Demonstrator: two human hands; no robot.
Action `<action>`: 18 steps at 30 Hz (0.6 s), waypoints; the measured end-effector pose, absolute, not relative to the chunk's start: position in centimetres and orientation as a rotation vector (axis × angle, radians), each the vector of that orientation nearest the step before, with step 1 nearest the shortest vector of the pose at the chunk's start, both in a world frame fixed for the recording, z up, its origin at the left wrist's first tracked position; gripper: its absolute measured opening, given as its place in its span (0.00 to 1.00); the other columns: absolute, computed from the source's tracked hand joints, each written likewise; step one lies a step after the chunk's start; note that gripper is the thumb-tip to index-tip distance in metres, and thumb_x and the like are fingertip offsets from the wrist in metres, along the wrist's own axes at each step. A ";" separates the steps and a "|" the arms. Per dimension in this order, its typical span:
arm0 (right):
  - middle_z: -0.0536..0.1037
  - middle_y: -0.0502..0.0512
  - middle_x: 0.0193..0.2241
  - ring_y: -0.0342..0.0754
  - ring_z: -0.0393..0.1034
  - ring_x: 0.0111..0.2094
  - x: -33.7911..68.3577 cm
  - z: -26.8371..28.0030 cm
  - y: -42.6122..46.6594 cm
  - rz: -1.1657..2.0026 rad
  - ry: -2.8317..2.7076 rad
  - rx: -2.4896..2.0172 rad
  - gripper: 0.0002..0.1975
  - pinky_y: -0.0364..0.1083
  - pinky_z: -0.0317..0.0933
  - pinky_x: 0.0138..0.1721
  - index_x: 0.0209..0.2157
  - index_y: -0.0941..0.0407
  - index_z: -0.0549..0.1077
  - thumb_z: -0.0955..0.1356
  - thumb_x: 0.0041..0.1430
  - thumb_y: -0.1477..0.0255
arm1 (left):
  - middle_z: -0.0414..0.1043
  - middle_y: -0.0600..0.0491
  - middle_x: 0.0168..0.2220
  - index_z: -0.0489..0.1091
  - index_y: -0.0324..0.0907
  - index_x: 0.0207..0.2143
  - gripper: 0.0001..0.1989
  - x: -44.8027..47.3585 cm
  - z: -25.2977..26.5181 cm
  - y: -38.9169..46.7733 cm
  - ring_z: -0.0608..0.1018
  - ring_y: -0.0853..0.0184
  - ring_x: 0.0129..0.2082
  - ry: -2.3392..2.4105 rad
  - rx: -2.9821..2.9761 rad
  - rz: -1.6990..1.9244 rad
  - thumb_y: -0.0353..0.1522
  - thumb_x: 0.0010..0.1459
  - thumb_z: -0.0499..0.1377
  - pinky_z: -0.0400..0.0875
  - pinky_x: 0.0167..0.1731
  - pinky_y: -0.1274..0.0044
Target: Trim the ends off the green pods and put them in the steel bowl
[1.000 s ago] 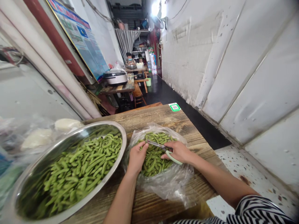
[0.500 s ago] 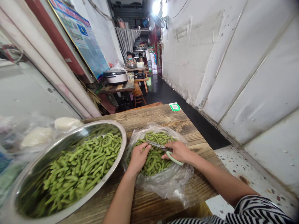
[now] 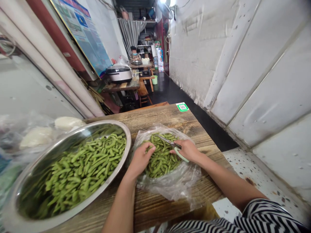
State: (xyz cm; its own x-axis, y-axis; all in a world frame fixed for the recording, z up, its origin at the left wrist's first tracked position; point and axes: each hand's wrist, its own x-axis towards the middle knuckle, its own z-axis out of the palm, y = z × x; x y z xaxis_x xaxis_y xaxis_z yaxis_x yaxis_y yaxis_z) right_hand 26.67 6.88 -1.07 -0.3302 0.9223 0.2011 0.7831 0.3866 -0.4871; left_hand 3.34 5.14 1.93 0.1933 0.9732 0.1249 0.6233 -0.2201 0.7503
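My right hand (image 3: 187, 150) grips scissors (image 3: 167, 140) with pale green handles, their blades pointing left over a clear plastic bag (image 3: 175, 189). Green bean pods (image 3: 159, 166), likely edamame, fill the open bag. At its left side is my left hand (image 3: 141, 158), thumb and fingers drawn together over the pods. Whatever those fingers hold is too small or hidden to make out. A gap separates them from the scissor blades. To the left stands a large steel basin (image 3: 128, 142) with many more green pods (image 3: 87, 170) in it.
The bag and basin rest on a wooden table (image 3: 155, 117) with a green QR-code card (image 3: 182, 107) at its far corner. Plastic bags with pale contents (image 3: 36, 137) lie left of the basin. Farther back are a cooker (image 3: 119, 73) on another table, stools and a seated person (image 3: 134, 55).
My left hand has drawn left and towards me, away from the scissor tips it was beside. The scissors stay in my right hand, barely moved. The view has shifted slightly.
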 end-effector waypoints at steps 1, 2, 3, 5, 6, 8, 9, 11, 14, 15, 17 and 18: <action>0.78 0.55 0.26 0.50 0.71 0.28 26.7 -1.1 6.9 0.403 -2.206 -1.462 0.15 0.43 0.56 0.27 0.32 0.56 0.76 0.71 0.51 0.58 | 0.74 0.52 0.31 0.70 0.43 0.31 0.10 3.2 2.2 5.0 0.74 0.64 0.33 1.495 1.988 0.700 0.36 0.58 0.52 0.64 0.36 0.75; 0.78 0.55 0.26 0.50 0.71 0.28 26.8 -1.2 6.9 0.387 -2.208 -1.455 0.14 0.43 0.55 0.27 0.32 0.56 0.76 0.71 0.51 0.58 | 0.74 0.52 0.31 0.70 0.43 0.30 0.09 3.1 2.4 4.8 0.74 0.63 0.34 1.518 2.036 0.567 0.36 0.57 0.53 0.63 0.36 0.75; 0.78 0.55 0.26 0.50 0.71 0.28 26.8 -1.3 6.9 0.375 -2.213 -1.449 0.14 0.43 0.55 0.27 0.31 0.55 0.76 0.71 0.51 0.58 | 0.74 0.51 0.31 0.70 0.43 0.29 0.08 3.1 2.6 4.6 0.74 0.63 0.33 1.560 2.063 0.437 0.36 0.56 0.54 0.62 0.35 0.75; 0.77 0.54 0.25 0.49 0.70 0.26 26.8 -1.4 6.9 0.368 -2.222 -1.446 0.13 0.43 0.55 0.26 0.31 0.55 0.76 0.71 0.51 0.59 | 0.74 0.51 0.30 0.71 0.43 0.28 0.08 3.2 2.8 4.2 0.74 0.63 0.32 1.659 2.073 0.255 0.37 0.54 0.56 0.60 0.32 0.76; 0.77 0.54 0.24 0.49 0.70 0.26 26.8 -1.4 6.9 0.369 -2.225 -1.446 0.13 0.43 0.55 0.26 0.30 0.55 0.76 0.71 0.51 0.59 | 0.75 0.51 0.29 0.72 0.43 0.28 0.08 3.3 2.9 4.1 0.74 0.63 0.31 1.678 2.071 0.208 0.37 0.54 0.57 0.59 0.31 0.76; 0.77 0.53 0.24 0.48 0.69 0.25 26.7 -1.5 6.8 0.381 -2.218 -1.451 0.12 0.43 0.54 0.26 0.30 0.55 0.76 0.71 0.52 0.60 | 0.75 0.51 0.28 0.73 0.44 0.27 0.08 3.3 3.0 3.9 0.74 0.64 0.31 1.644 2.071 0.171 0.36 0.53 0.57 0.59 0.30 0.77; 0.77 0.53 0.24 0.48 0.69 0.25 26.7 -1.5 6.8 0.392 -2.209 -1.453 0.12 0.43 0.54 0.26 0.31 0.55 0.76 0.72 0.51 0.60 | 0.75 0.51 0.28 0.73 0.44 0.27 0.07 3.3 3.1 3.9 0.74 0.64 0.30 1.602 2.068 0.167 0.35 0.53 0.57 0.59 0.30 0.77; 0.77 0.53 0.25 0.48 0.69 0.26 26.6 -1.3 6.7 0.421 -2.185 -1.454 0.12 0.42 0.55 0.26 0.32 0.55 0.76 0.72 0.51 0.61 | 0.75 0.52 0.27 0.74 0.44 0.27 0.07 3.3 3.1 4.0 0.75 0.65 0.29 1.524 2.055 0.236 0.33 0.53 0.56 0.60 0.30 0.77; 0.76 0.52 0.24 0.46 0.68 0.25 26.5 -0.8 6.4 0.497 -2.152 -1.443 0.13 0.42 0.54 0.26 0.32 0.56 0.76 0.72 0.50 0.60 | 0.77 0.52 0.31 0.75 0.43 0.30 0.08 3.1 2.9 4.5 0.76 0.64 0.33 1.489 1.980 0.602 0.35 0.54 0.56 0.64 0.35 0.76; 0.75 0.51 0.23 0.46 0.67 0.25 26.4 -0.6 6.3 0.530 -2.143 -1.433 0.14 0.42 0.54 0.25 0.32 0.56 0.76 0.72 0.50 0.60 | 0.78 0.52 0.33 0.75 0.43 0.30 0.09 3.1 2.7 4.7 0.76 0.63 0.35 1.493 1.927 0.746 0.36 0.53 0.56 0.65 0.38 0.75; 0.74 0.50 0.22 0.45 0.65 0.24 26.4 -0.3 6.1 0.603 -2.134 -1.392 0.15 0.41 0.54 0.25 0.33 0.57 0.77 0.73 0.49 0.60 | 0.78 0.51 0.35 0.76 0.43 0.31 0.11 3.2 2.3 5.1 0.77 0.60 0.37 1.501 1.775 0.963 0.40 0.51 0.59 0.66 0.40 0.73; 0.74 0.50 0.23 0.44 0.65 0.24 26.3 -0.2 5.9 0.635 -2.131 -1.361 0.16 0.41 0.54 0.25 0.34 0.57 0.77 0.73 0.49 0.60 | 0.79 0.50 0.35 0.76 0.42 0.31 0.12 3.4 2.1 5.2 0.77 0.60 0.37 1.496 1.691 1.025 0.41 0.50 0.59 0.67 0.40 0.72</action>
State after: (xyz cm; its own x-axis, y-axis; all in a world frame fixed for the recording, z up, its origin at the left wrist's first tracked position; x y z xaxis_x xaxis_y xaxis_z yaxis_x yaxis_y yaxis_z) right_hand 26.34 5.94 -0.19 -0.3537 0.9180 0.1792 0.6700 0.3823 -0.6363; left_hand 3.37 5.24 2.10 0.0434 0.9902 0.1331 0.4815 -0.1375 0.8656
